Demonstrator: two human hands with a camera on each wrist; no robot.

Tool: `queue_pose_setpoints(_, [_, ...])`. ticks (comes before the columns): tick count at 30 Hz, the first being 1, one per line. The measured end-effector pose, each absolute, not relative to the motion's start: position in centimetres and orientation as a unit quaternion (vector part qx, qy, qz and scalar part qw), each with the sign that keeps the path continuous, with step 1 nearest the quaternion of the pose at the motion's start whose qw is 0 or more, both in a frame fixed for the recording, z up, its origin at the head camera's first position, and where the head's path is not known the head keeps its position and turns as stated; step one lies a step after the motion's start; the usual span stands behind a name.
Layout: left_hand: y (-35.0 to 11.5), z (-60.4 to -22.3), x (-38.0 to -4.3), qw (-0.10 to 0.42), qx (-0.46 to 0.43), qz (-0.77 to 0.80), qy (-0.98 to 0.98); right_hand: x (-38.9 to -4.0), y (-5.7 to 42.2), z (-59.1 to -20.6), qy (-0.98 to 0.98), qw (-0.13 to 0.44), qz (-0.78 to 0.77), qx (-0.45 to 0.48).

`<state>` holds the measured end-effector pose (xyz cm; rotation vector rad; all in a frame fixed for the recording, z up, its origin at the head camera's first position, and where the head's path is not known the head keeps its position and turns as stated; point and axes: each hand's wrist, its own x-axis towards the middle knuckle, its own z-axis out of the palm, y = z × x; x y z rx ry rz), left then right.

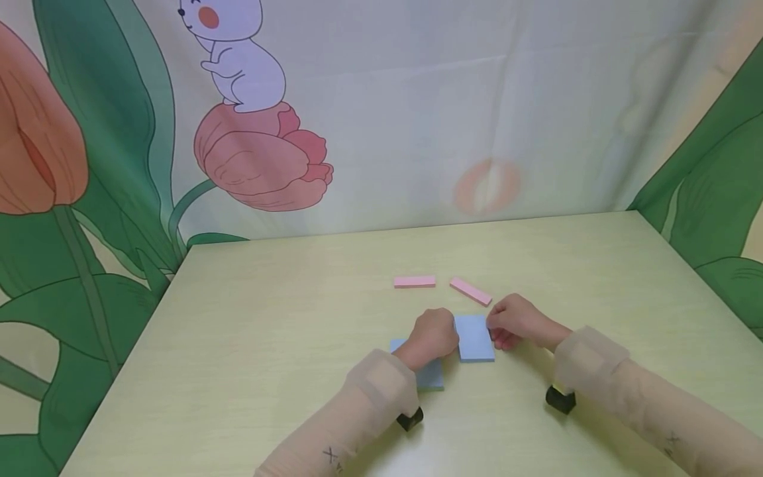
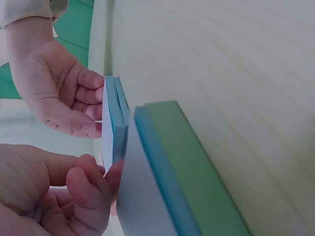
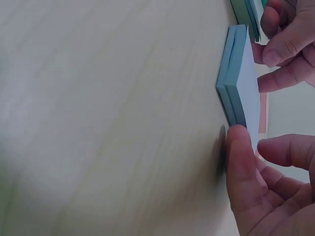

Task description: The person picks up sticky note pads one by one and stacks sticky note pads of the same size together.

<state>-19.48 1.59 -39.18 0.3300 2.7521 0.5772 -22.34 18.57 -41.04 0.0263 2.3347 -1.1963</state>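
1. The blue stack [image 1: 475, 338] sits on the table [image 1: 268, 331] between my hands, blue-green stack [image 1: 430, 376] near its 8 o'clock, one pink strip [image 1: 414, 281] toward 10, another [image 1: 471, 291] at 12.
2. My hands are apart: left hand [image 1: 434, 333] at its 9 o'clock edge, right hand [image 1: 517, 321] at 3. Can't tell if either actually pinches.
3. Layers [image 3: 239, 69] look kinda gappy, so I'd press evenly from both sides.
4. Go light imo, or the top one probably skates.

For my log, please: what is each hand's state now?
Left hand: closed, holding the left edge of the farther blue pad.
Right hand: closed, holding that pad's right edge.
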Motion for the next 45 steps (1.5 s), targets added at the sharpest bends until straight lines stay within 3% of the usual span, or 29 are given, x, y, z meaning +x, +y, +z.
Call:
queue_pose_setpoints(24, [1.5, -39.8, -19.8, 0.133, 0.124, 0.234, 0.955, -22.9, 18.3, -40.9, 0.862, 0.26, -0.435, 0.019])
queue_pose_setpoints(33, [1.9, -39.4, -18.7, 0.062, 0.228, 0.146, 0.961, -23.7, 18.0, -39.5, 0.889, 0.189, -0.407, -0.086])
queue_pose_setpoints(39, [3.1, -39.4, -17.2, 0.047, 0.296, 0.053, 0.953, -24.2, 17.0, -40.0, 0.921, 0.119, -0.348, -0.129])
queue_pose_setpoints(45, [3.7, -39.7, -16.5, 0.047, 0.292, -0.018, 0.955, -24.5, 16.3, -40.4, 0.918, 0.123, -0.347, -0.149])
